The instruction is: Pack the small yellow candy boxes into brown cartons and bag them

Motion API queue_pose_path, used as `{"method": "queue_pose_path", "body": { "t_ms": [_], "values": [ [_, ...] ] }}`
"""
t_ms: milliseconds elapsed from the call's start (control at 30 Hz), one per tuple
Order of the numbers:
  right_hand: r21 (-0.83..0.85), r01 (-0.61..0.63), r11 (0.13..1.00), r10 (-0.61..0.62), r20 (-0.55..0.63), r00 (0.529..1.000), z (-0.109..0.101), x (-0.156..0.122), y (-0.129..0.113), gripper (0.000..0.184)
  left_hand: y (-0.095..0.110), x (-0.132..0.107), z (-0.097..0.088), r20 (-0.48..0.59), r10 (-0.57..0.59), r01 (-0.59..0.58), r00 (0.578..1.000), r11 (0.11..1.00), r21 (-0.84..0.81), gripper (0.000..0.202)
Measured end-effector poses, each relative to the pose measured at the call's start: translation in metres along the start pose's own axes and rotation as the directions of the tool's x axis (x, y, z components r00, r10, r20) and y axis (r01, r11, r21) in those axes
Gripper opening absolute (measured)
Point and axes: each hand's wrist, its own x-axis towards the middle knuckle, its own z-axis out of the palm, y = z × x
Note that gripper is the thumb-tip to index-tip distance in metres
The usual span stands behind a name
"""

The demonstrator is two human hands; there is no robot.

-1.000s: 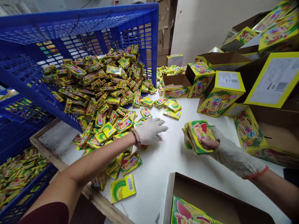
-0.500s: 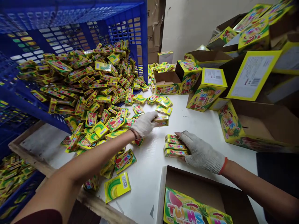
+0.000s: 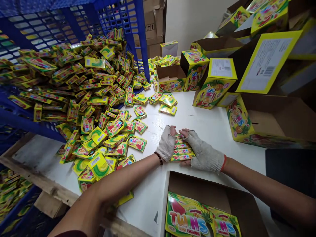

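Observation:
Both my hands wear white knit gloves. My left hand (image 3: 166,144) and my right hand (image 3: 201,152) press from either side on a small row of yellow-green candy packets (image 3: 182,149) standing on edge on the white table (image 3: 212,128). The fingers of both hands are curled against the row. A big heap of the same packets (image 3: 93,89) spills from a tipped blue plastic crate (image 3: 64,19) to the left of my left arm.
An open brown carton with a "TWINS" printed flap (image 3: 204,207) lies just in front of my hands. Several yellow display boxes (image 3: 213,85) and open cartons (image 3: 271,121) crowd the right and back. Another blue crate of packets (image 3: 12,194) sits low on the left.
My right hand set its bundle down on the table on edge. My left hand picked a packet from near the heap and brought it over; both hands now squeeze the row together.

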Motion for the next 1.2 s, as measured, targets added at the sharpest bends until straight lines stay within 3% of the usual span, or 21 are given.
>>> {"method": "queue_pose_path", "body": {
  "t_ms": [100, 167, 267, 300, 333, 400, 467, 533, 600, 667, 700, 800, 867, 933, 1100, 1200],
  "values": [
    [-0.061, -0.018, 0.998, 0.022, 0.063, 0.998, -0.004, 0.006, -0.007, 0.092, 0.006, 0.007, 0.000, -0.037, -0.063, 0.060, 0.997, 0.996, -0.073, 0.033],
    [-0.059, -0.122, 0.991, 0.126, 0.066, 0.990, -0.010, 0.011, -0.015, 0.083, 0.021, 0.008, -0.007, -0.095, -0.060, 0.058, 0.994, 0.998, -0.022, 0.033],
    [0.176, -0.386, 0.906, 0.400, -0.050, 0.915, -0.030, 0.011, -0.034, 0.087, 0.057, -0.017, -0.031, -0.154, 0.140, -0.110, 0.978, 0.975, 0.191, 0.029],
    [0.336, -0.437, 0.834, 0.485, -0.073, 0.871, -0.039, 0.007, -0.043, 0.088, 0.070, -0.033, -0.040, -0.099, 0.253, -0.222, 0.962, 0.942, 0.254, 0.026],
    [0.510, -0.444, 0.737, 0.546, -0.063, 0.835, -0.049, 0.000, -0.052, 0.088, 0.083, -0.054, -0.050, 0.021, 0.346, -0.335, 0.938, 0.888, 0.315, 0.027],
    [0.791, -0.384, 0.477, 0.567, 0.057, 0.822, -0.066, -0.021, -0.072, 0.084, 0.102, -0.100, -0.063, 0.336, 0.436, -0.543, 0.835, 0.749, 0.380, 0.033],
    [0.892, -0.382, 0.242, 0.475, 0.235, 0.848, -0.074, -0.049, -0.088, 0.081, 0.109, -0.144, -0.066, 0.583, 0.359, -0.662, 0.729, 0.587, 0.466, 0.027],
    [0.898, -0.432, 0.087, 0.343, 0.380, 0.859, -0.070, -0.076, -0.099, 0.078, 0.103, -0.177, -0.061, 0.672, 0.218, -0.677, 0.708, 0.481, 0.557, 0.021],
    [0.877, -0.481, 0.021, 0.240, 0.462, 0.854, -0.060, -0.093, -0.104, 0.079, 0.092, -0.195, -0.055, 0.676, 0.161, -0.667, 0.719, 0.434, 0.606, 0.027],
    [0.843, -0.535, 0.053, 0.230, 0.511, 0.828, -0.051, -0.098, -0.106, 0.081, 0.082, -0.203, -0.052, 0.656, 0.206, -0.673, 0.726, 0.412, 0.615, 0.036],
    [0.818, -0.563, 0.114, 0.260, 0.523, 0.812, -0.048, -0.097, -0.106, 0.081, 0.078, -0.205, -0.052, 0.640, 0.238, -0.674, 0.731, 0.401, 0.621, 0.040],
    [0.687, -0.607, 0.400, 0.384, 0.476, 0.791, -0.047, -0.087, -0.105, 0.080, 0.075, -0.206, -0.055, 0.599, 0.293, -0.665, 0.745, 0.398, 0.632, 0.039],
    [0.615, -0.598, 0.515, 0.404, 0.441, 0.801, -0.047, -0.082, -0.103, 0.080, 0.073, -0.208, -0.057, 0.592, 0.302, -0.663, 0.747, 0.398, 0.633, 0.033],
    [0.600, -0.624, 0.501, 0.394, 0.483, 0.782, -0.047, -0.080, -0.100, 0.080, 0.068, -0.211, -0.058, 0.597, 0.337, -0.686, 0.728, 0.369, 0.627, 0.026],
    [0.553, -0.756, 0.349, 0.355, 0.669, 0.653, -0.044, -0.078, -0.096, 0.069, 0.054, -0.217, -0.058, 0.598, 0.404, -0.720, 0.692, 0.333, 0.609, 0.018],
    [0.566, -0.767, 0.302, 0.337, 0.690, 0.641, -0.042, -0.074, -0.095, 0.071, 0.054, -0.216, -0.058, 0.614, 0.366, -0.715, 0.700, 0.363, 0.598, 0.016]
  ]
}}
